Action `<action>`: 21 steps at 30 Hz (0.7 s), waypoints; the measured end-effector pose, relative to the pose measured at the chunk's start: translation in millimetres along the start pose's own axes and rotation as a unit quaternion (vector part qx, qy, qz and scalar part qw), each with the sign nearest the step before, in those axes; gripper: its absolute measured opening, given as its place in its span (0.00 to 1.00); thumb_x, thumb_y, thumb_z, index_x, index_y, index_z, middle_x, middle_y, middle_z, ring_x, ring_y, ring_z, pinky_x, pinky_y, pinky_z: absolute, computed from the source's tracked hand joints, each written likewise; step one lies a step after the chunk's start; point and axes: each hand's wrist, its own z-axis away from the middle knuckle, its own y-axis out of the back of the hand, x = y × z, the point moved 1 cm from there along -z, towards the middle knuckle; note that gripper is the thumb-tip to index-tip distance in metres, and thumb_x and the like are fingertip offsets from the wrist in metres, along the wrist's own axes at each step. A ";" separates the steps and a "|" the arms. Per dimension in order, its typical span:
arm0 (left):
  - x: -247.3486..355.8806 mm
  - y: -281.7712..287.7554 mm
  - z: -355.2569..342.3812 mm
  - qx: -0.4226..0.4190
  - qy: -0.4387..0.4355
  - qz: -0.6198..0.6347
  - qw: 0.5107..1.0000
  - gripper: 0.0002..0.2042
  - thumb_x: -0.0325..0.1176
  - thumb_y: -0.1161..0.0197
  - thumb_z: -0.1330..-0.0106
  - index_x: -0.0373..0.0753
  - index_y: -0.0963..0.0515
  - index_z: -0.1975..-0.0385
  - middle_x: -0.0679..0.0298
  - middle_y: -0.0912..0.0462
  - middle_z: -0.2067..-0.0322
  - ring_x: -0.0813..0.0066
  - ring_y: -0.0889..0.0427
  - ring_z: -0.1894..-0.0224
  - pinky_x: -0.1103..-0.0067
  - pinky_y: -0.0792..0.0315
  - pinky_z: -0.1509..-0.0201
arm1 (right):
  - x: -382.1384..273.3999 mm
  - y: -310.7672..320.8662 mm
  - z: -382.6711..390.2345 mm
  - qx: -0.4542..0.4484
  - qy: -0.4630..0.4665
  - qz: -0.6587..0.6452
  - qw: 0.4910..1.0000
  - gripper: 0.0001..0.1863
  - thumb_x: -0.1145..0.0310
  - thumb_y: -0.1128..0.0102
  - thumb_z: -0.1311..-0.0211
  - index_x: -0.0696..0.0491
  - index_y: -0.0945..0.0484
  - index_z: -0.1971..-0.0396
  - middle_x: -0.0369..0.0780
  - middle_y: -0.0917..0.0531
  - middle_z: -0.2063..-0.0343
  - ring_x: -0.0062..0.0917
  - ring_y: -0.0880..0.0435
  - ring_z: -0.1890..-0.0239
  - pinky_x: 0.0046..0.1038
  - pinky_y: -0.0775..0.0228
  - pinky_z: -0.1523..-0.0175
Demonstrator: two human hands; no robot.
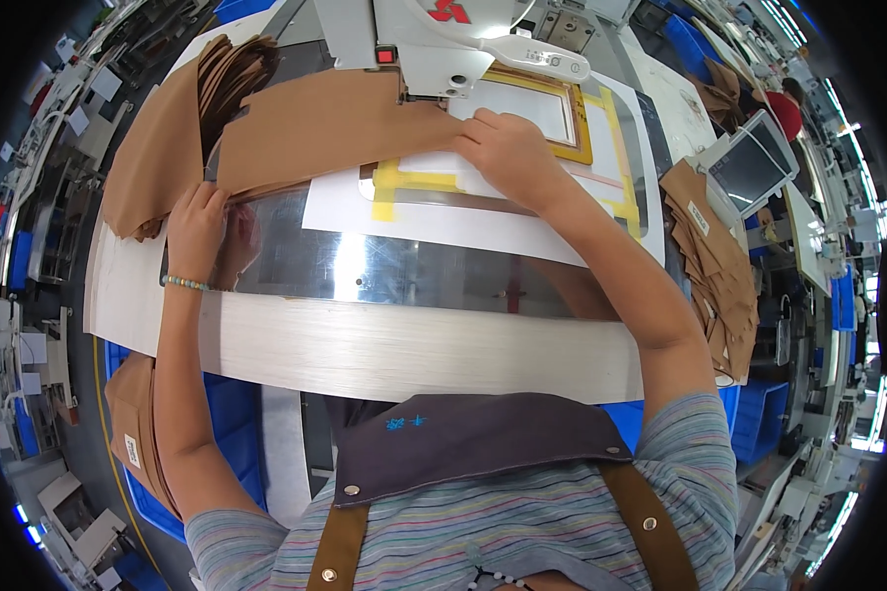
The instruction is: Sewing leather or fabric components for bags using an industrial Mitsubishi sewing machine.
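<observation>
A long brown fabric piece (335, 123) stretches across the work surface, passing in front of the white sewing machine head (434, 49). My right hand (512, 158) pinches its right end, beside a yellow-edged frame (580, 133). At its lower left corner, my left hand (195, 231) has its fingers closed on the fabric edge. Just beyond the left hand stands a folded stack of brown fabric pieces (158, 158). Beneath the stretched piece lies a white sheet (443, 227) with yellow tape (385, 192) on it. The machine's needle area is partly hidden.
A shiny metal plate (296, 246) and a pale table edge (414, 340) lie nearest me. More brown pieces (715, 266) overlap at the right, near a tilted screen (752, 163). Below left, a blue bin (232, 433) stands beside hanging brown fabric (133, 419).
</observation>
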 end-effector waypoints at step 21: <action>-46.1 -16.7 24.9 -0.019 0.102 -0.016 0.994 0.08 0.25 0.38 0.31 0.40 0.13 0.59 0.62 0.16 0.63 0.60 0.16 0.56 0.66 0.20 0.53 | -28.6 -30.2 -24.4 0.035 0.015 0.011 0.999 0.02 0.70 0.34 0.47 0.47 0.16 0.76 0.32 0.20 0.66 0.26 0.21 0.54 0.28 0.25 0.56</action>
